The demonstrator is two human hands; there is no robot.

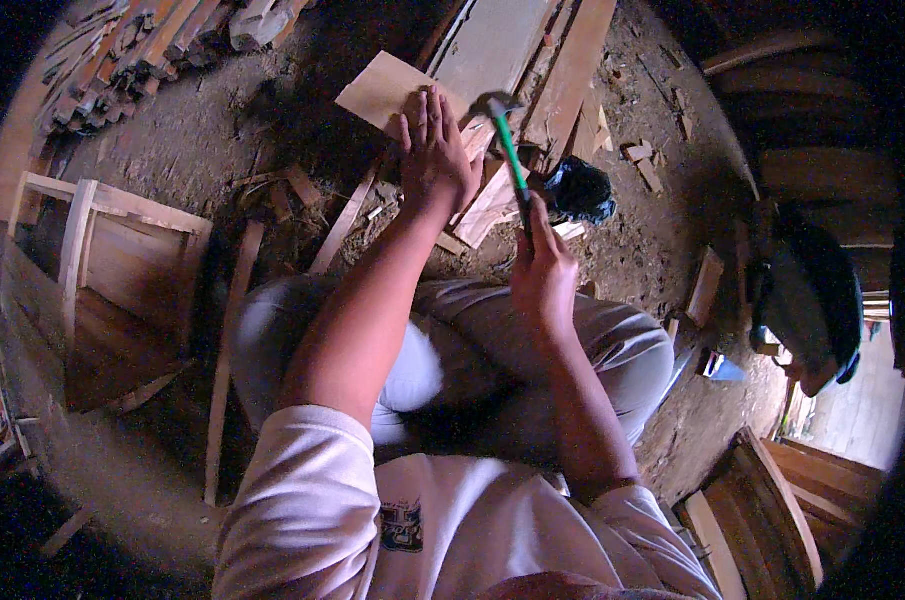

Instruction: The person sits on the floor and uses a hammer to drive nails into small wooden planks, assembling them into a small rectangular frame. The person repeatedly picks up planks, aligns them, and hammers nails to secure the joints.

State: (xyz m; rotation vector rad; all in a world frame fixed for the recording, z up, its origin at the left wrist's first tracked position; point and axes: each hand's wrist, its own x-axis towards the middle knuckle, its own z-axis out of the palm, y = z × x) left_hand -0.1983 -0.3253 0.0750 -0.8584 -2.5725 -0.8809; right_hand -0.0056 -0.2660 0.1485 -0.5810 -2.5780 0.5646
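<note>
My left hand [436, 160] lies with its fingers stretched out on a flat, light-brown panel [378, 92], pressing on its right part. Whether the panel is thin wood or card I cannot tell. My right hand [546, 262] is wrapped round the dark grip of a hammer [514, 155] with a green shaft. The hammer's metal head is up beside the panel's right edge, close to my left fingers, over the end of some long boards [493, 55]. Whether the head touches anything is not plain.
A black plastic bag [581, 190] sits right of the boards. Wood scraps [645, 165] litter the dirt floor. Stacked timber [138, 60] lies at the far left, a wooden frame [138, 225] at the left, and wooden pieces [763, 500] at the lower right.
</note>
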